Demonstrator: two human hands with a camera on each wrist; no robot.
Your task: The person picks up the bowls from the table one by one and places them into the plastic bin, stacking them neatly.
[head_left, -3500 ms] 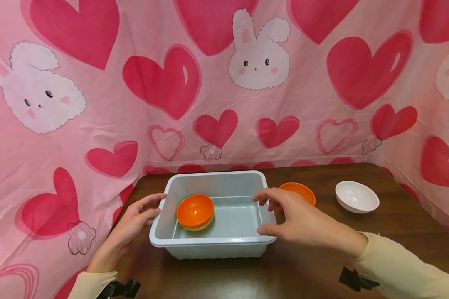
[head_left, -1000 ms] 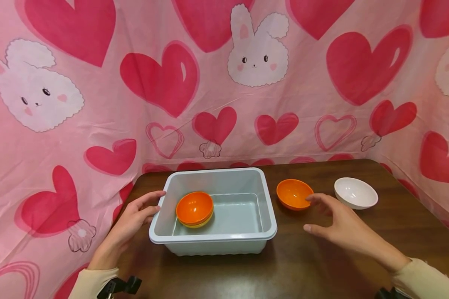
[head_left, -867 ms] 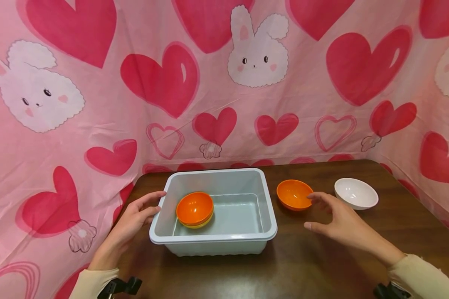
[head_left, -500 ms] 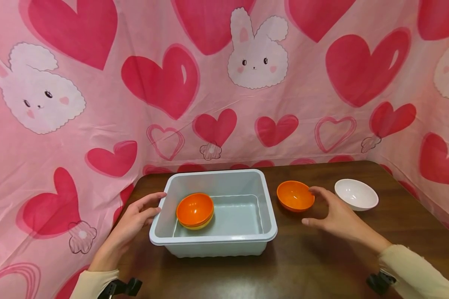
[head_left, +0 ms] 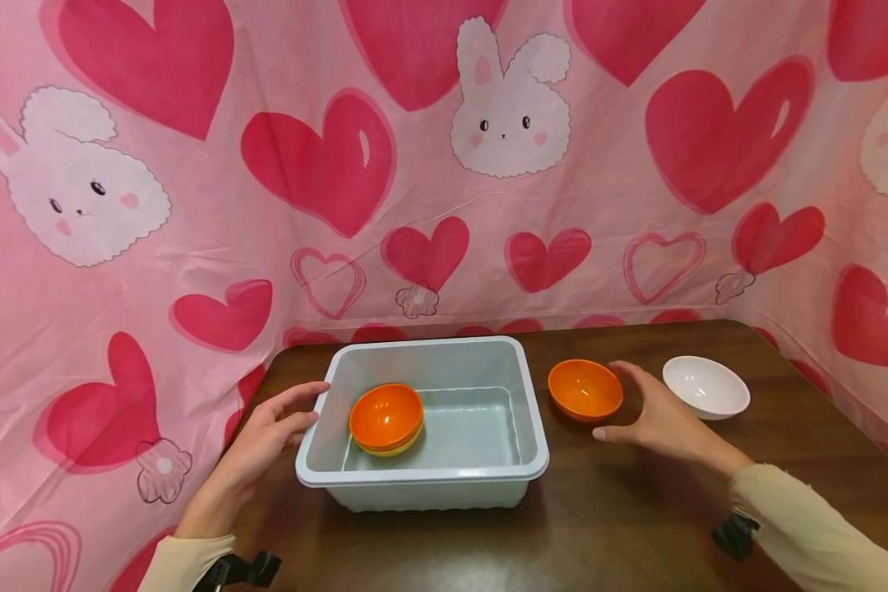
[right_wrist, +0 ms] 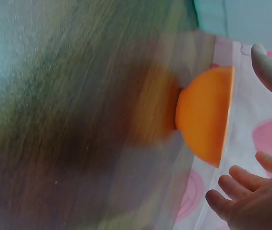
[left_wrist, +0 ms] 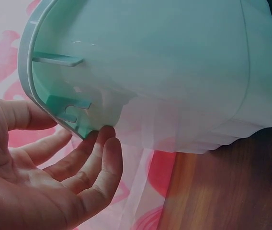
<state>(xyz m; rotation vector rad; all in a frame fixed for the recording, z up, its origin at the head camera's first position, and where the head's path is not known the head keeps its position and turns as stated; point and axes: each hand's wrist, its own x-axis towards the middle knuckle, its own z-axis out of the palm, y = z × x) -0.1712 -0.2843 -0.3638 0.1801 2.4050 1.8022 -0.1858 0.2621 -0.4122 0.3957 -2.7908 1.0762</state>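
Observation:
My left hand [head_left: 265, 432] is at the left side of a pale grey plastic basin [head_left: 437, 474], its fingertips at the rim. In the left wrist view, the fingers are loosely bent against the lip of the basin [left_wrist: 174, 72]. Inside the basin, on the left, an orange bowl [head_left: 386, 415] is stacked on a yellow bowl [head_left: 390, 450]. My right hand [head_left: 662, 419] is just right of another orange bowl [head_left: 585, 390] on the table, thumb and fingers spread. The right wrist view shows a gap between that hand and the bowl [right_wrist: 205, 115].
A white bowl [head_left: 705, 386] stands on the brown wooden table [head_left: 636, 510], behind and right of my right hand. A pink cloth [head_left: 444, 197] with hearts and rabbits hangs around the table's back and sides.
My right hand has moved from over the basin's right rim to the right of the orange bowl, then edged closer to it. The left hand stays at the basin; the bowls have not moved.

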